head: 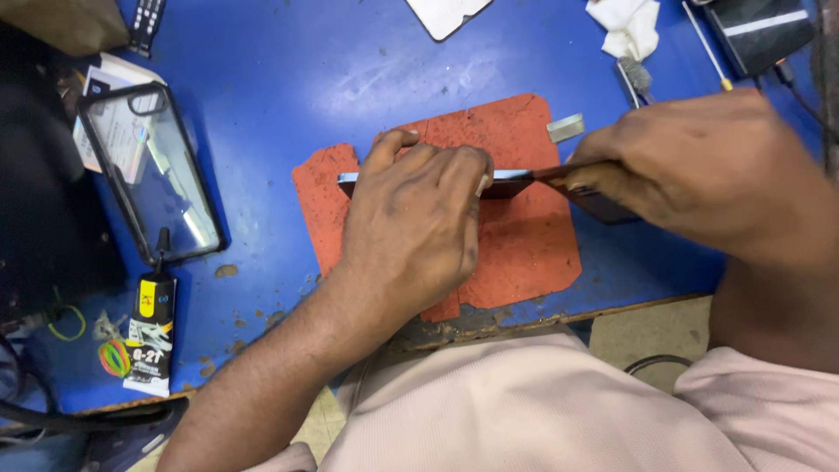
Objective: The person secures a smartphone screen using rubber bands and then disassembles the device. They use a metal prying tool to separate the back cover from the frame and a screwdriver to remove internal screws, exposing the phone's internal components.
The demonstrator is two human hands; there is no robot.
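The thin, flat slab-shaped phone (507, 182) stands on its long edge above the worn orange-red rubber mat (524, 253), which lies on the blue table (288, 79).

The left hand (415, 223) covers the phone's left portion; its grip is clamped on the phone, fingers curled over the upper edge and thumb extended along the far side.

The right hand (690, 170) is at the mat's right edge. Its grip is closed on a thin dark flat tool (564, 175), whose tip meets the phone's right end.

Left of the mat lies a clear phone case with a black rim (149, 170). Below the case, a black-capped glue tube (150, 328) lies beside coloured rubber bands (114, 357).

Beyond the mat's upper right corner are a small grey rectangular piece (565, 128), a white crumpled cloth (627, 26) and a small brush (634, 79).
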